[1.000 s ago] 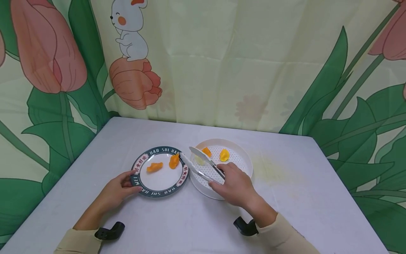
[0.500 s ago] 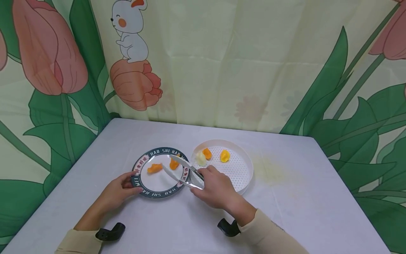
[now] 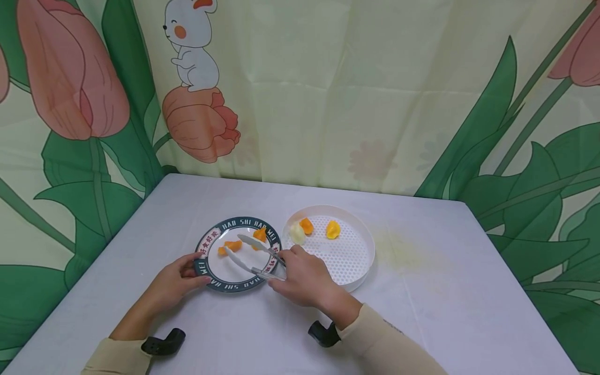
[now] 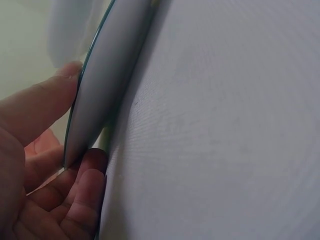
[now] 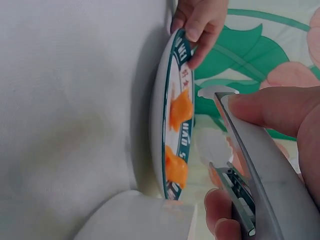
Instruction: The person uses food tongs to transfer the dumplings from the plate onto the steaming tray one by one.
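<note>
My left hand grips the near left rim of a round plate with a dark green lettered border. In the left wrist view the thumb lies on the rim and curled fingers reach underneath. My right hand holds metal tongs over the plate, arms spread apart and nothing between the tips. Two small orange pieces lie on the plate: a left one, just beyond the tips, and a right one, partly hidden by the tongs' upper arm. Their kind is unclear.
Right of the plate stands a round white tray with a dotted base. It holds a pale piece, an orange piece and a yellow piece. A patterned curtain hangs behind the white table.
My right hand has moved left with the tongs, from above the white tray to above the plate. The left hand, the plate and the pieces stay where they were.
</note>
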Action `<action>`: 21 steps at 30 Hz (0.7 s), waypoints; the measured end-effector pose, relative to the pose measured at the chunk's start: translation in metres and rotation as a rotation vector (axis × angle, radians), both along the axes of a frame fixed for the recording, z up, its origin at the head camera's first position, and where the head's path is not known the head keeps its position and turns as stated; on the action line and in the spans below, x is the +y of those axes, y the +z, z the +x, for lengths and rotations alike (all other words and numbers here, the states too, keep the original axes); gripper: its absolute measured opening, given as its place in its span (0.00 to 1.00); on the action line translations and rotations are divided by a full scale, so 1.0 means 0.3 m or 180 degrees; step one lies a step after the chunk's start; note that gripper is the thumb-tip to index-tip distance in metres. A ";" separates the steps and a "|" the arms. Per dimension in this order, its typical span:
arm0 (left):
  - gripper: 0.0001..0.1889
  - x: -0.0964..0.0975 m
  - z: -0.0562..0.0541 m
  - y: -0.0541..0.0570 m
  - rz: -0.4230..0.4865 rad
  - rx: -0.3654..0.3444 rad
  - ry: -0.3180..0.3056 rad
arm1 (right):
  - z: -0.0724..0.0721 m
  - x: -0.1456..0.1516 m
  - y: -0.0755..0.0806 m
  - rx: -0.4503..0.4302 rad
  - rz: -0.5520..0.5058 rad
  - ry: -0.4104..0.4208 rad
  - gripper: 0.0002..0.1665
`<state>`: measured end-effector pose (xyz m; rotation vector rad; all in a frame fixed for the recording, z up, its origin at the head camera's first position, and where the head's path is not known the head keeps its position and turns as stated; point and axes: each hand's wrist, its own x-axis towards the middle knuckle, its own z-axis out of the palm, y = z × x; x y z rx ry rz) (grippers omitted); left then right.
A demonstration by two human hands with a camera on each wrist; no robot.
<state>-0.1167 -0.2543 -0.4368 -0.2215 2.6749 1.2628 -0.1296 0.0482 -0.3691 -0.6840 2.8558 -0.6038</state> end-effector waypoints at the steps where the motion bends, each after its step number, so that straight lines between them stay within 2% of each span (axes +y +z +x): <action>1: 0.46 0.001 0.000 0.001 0.0002 -0.0001 -0.0001 | -0.001 -0.005 -0.001 -0.0018 0.0007 0.0014 0.34; 21: 0.47 -0.003 0.004 -0.005 -0.0008 0.0026 -0.0005 | -0.020 -0.056 -0.028 -0.0121 0.0226 0.0003 0.32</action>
